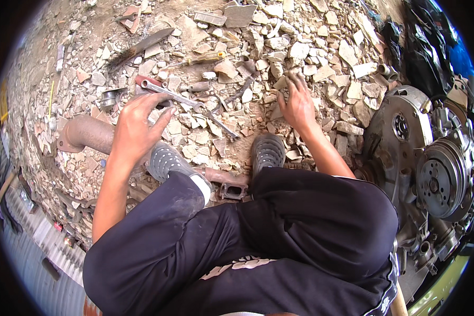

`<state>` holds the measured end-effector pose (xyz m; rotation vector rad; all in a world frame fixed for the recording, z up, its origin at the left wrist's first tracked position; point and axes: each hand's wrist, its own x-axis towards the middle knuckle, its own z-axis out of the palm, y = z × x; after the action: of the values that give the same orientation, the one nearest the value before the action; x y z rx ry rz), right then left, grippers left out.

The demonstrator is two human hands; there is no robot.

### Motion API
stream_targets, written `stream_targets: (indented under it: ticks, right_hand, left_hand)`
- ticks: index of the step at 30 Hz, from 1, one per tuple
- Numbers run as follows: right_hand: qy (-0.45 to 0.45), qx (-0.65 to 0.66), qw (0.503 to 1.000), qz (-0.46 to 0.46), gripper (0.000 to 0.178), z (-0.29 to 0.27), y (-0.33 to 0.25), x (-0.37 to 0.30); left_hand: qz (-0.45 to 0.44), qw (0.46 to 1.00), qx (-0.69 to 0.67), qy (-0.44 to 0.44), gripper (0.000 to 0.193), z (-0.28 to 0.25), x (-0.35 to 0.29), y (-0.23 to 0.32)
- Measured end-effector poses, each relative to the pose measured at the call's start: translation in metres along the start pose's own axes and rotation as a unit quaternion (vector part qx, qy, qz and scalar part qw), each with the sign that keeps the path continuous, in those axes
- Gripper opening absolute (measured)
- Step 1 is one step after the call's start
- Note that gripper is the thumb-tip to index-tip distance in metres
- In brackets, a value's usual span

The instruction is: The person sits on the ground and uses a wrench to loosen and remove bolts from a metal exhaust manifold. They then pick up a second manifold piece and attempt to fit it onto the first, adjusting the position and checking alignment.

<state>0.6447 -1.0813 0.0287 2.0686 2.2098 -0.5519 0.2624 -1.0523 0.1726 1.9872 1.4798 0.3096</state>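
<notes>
My left hand (138, 124) hovers over the rubble with blackened fingertips, thumb and fingers apart and nothing visible between them. Just beyond its fingers lies a silver combination wrench (178, 97), beside a reddish piece (141, 79). A second, thinner wrench-like tool (224, 125) rests on the stones to the right. My right hand (298, 102) reaches over the broken stones with its fingers stretched out, the tips at or just above the rubble. Whether they touch a stone I cannot tell. Farther off lies a screwdriver (208, 57) with a yellow handle.
A rusty flanged pipe (87, 134) lies left of my feet. Between my shoes is a rusty square-flanged metal part (233, 190). A large engine (432, 158) stands close at right, with black plastic bags (425, 47) behind it. A dark-bristled brush (139, 49) lies far left.
</notes>
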Motion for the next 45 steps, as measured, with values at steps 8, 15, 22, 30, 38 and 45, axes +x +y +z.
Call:
stream_targets:
  ticks: [8, 15, 22, 30, 38, 45]
  right_hand:
    - [0.045, 0.105, 0.993, -0.025, 0.025, -0.015, -0.018, -0.031]
    - [0.017, 0.115, 0.982, -0.149, 0.053, 0.002, -0.038, -0.039]
    - [-0.004, 0.019, 0.992, -0.123, 0.047, 0.018, -0.031, -0.034]
    - [0.025, 0.071, 0.982, -0.172, 0.027, 0.02, -0.042, -0.058]
    - [-0.066, 0.044, 0.978, -0.195, 0.028, 0.058, -0.053, -0.073]
    - [-0.136, 0.023, 0.981, -0.138, 0.026, 0.041, -0.059, -0.057]
  left_hand:
    - [-0.008, 1.0, 0.0, -0.015, 0.028, 0.0, -0.002, 0.0]
    - [-0.001, 1.0, 0.005, -0.016, 0.028, 0.001, 0.0, -0.001]
    - [0.002, 0.999, 0.02, -0.033, 0.03, 0.0, -0.002, -0.002]
    - [0.007, 0.999, 0.03, -0.031, 0.031, 0.002, -0.004, -0.005]
    - [-0.012, 0.999, 0.01, -0.041, 0.031, 0.001, -0.003, -0.002]
    - [-0.016, 0.999, 0.006, -0.04, 0.031, -0.001, -0.003, 0.0]
